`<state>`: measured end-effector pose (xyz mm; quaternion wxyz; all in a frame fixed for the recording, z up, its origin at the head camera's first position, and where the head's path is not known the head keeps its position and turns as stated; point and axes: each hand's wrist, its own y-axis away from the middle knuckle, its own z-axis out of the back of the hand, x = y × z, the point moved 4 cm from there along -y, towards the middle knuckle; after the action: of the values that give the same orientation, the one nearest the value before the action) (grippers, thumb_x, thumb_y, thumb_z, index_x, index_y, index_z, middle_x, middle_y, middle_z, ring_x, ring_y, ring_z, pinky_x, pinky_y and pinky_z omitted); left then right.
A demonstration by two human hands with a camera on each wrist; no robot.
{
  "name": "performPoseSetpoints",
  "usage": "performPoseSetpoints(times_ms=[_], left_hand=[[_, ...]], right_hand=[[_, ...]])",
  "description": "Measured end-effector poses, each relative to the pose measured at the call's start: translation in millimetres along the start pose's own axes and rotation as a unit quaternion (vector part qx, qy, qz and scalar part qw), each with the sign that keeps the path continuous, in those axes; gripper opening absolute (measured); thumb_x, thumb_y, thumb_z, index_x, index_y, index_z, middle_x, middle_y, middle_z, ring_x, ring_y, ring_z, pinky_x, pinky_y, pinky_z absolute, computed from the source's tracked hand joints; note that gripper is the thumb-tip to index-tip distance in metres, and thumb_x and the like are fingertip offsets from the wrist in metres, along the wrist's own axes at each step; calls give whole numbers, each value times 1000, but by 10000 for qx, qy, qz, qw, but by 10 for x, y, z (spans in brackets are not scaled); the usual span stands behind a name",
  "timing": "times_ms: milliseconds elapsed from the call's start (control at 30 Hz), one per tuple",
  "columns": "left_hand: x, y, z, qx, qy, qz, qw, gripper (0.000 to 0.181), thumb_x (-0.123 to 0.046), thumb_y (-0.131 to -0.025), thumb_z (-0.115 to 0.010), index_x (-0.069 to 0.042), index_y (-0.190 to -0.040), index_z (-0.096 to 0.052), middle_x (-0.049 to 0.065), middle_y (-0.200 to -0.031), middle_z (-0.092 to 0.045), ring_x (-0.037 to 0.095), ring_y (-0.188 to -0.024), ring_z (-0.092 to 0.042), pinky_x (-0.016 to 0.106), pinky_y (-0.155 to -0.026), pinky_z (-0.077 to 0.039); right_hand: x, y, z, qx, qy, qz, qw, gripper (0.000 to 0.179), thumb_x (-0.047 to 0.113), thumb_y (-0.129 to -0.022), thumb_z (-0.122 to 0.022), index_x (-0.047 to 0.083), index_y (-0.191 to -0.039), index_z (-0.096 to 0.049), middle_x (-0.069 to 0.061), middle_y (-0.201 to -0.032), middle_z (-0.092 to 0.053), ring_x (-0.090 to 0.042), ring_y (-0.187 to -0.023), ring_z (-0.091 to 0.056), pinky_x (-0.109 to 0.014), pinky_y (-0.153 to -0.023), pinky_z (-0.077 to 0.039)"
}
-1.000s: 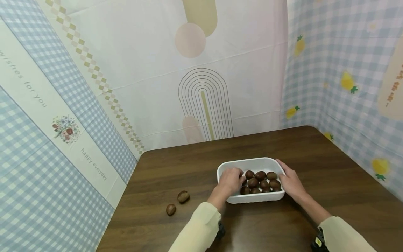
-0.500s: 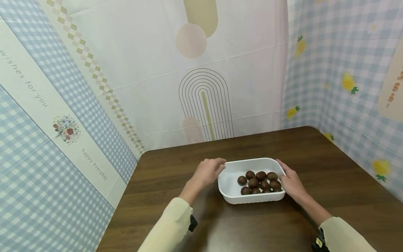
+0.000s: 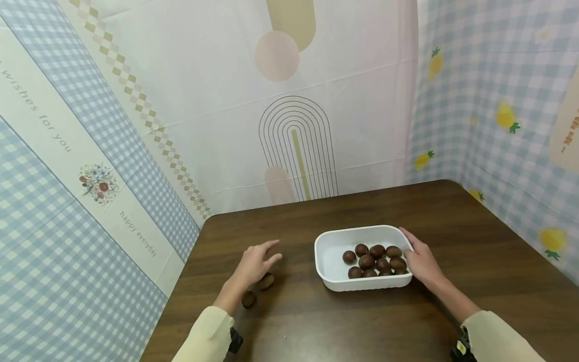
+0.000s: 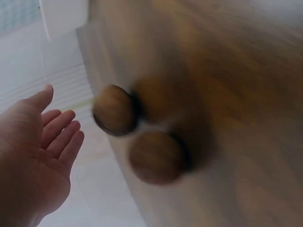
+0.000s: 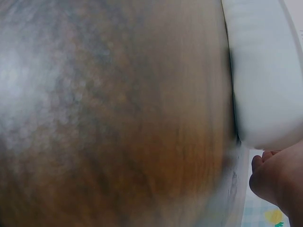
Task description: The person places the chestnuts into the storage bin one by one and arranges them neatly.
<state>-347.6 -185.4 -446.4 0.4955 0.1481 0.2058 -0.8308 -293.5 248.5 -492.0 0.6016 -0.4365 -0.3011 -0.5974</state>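
My left hand (image 3: 251,266) is held over the left part of the table, fingers spread and nothing in it. Just beneath it lie two brown, roundish fruits that look like passion fruits: the farther fruit (image 3: 267,281) and the nearer fruit (image 3: 248,299). In the left wrist view both fruits (image 4: 156,158) are blurred and apart from the fingers. My right hand (image 3: 424,264) grips the right end of a white rectangular box (image 3: 366,285), thumb over the rim. Several similar dark fruits (image 3: 366,262) lie inside, mostly toward its right side.
The brown wooden table (image 3: 316,332) ends at a white printed cloth (image 3: 217,141) along the back. Blue checked cloth hangs at the left (image 3: 40,241) and right (image 3: 511,186). In the right wrist view the box's wall (image 5: 270,75) stands beside the tabletop.
My left hand has let go of a fruit inside the box, lifted out and moved left to above the two loose fruits. The right hand keeps its grip on the box.
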Motion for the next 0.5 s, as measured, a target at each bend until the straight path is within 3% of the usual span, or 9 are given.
performPoseSetpoints(times_ms=[233, 500], left_hand=[[266, 281, -23, 292, 392, 132, 9987, 56, -34, -100, -76, -5, -146, -63, 13, -143, -67, 37, -123, -68, 54, -101, -56], [434, 400, 12, 876, 683, -100, 9938, 59, -33, -93, -85, -3, -141, -67, 10, -135, -72, 28, -123, -70, 47, -101, -57]], right_hand=[[-7, -8, 6, 16, -4, -44, 10000, 66, -8, -98, -41, -7, -163, -29, -37, -161, -35, -50, -146, -36, -63, -116, -32], [-22, -13, -9, 73, -40, -55, 9999, 66, -8, -99, -41, -7, -163, -28, -37, -161, -34, -50, -147, -35, -63, -117, -32]])
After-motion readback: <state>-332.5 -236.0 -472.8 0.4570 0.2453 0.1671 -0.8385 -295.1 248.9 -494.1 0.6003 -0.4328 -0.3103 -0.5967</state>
